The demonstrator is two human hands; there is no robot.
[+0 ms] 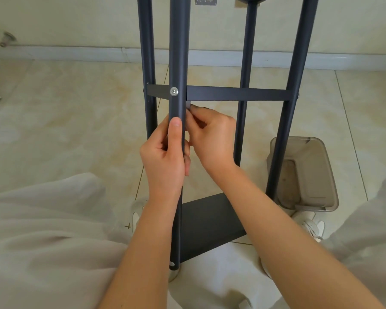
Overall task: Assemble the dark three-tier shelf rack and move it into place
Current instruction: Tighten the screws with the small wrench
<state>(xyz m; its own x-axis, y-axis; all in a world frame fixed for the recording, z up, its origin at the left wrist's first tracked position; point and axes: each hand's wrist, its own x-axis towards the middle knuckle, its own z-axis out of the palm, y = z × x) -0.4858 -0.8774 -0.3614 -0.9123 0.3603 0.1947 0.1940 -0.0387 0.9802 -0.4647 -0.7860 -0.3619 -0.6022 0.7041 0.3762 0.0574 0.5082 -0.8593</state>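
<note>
Head view: left hand (165,157) curls round the rack's (239,93) post (176,63). Right hand (212,139) pinches a grey piece (189,106) beside it.

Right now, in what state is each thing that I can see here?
front pole, upright, gripped by the left hand
screw, seated in the front pole at the middle shelf
bottom shelf, mounted low, near the floor
right hand, pinches a small pale piece under the middle shelf
plastic bin, on the floor, open, no lid
</note>
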